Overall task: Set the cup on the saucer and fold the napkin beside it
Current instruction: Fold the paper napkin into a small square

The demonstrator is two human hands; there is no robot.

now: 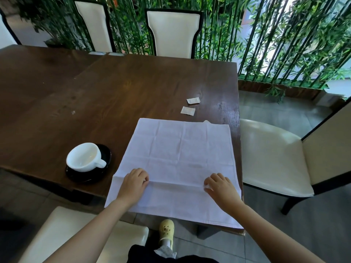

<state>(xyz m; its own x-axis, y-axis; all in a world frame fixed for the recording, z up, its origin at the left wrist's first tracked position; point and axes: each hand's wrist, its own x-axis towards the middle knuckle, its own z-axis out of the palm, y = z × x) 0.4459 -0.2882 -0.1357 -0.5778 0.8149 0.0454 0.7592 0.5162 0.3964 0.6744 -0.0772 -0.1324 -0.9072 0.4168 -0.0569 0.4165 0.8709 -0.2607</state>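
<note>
"White cloth, was it?"

"Yes. The white cloth napkin (180, 158) lay spread open on the dark brown wooden table (114, 95), over its near right corner, with a crease running across it close to me."

"And your hands?"

"Both were on that crease. My right hand (220, 185) had thumb and fingertips nipped together on a bit of the cloth. My left hand (134, 182) sat knuckles up, fingers curled down onto the napkin; whether it had cloth pinched under them I could not tell."

"Where was the cup?"

"The white ceramic cup (83, 156) stood upright on the black round saucer (106, 151), handle turned toward the napkin, just left of the cloth and near the table's front edge. Neither hand touched it."

"Anything else on the table?"

"Two small white sachets (193, 100) lay beyond the napkin's far edge. A cream padded chair (269, 154) stood beside the table on my right."
</note>
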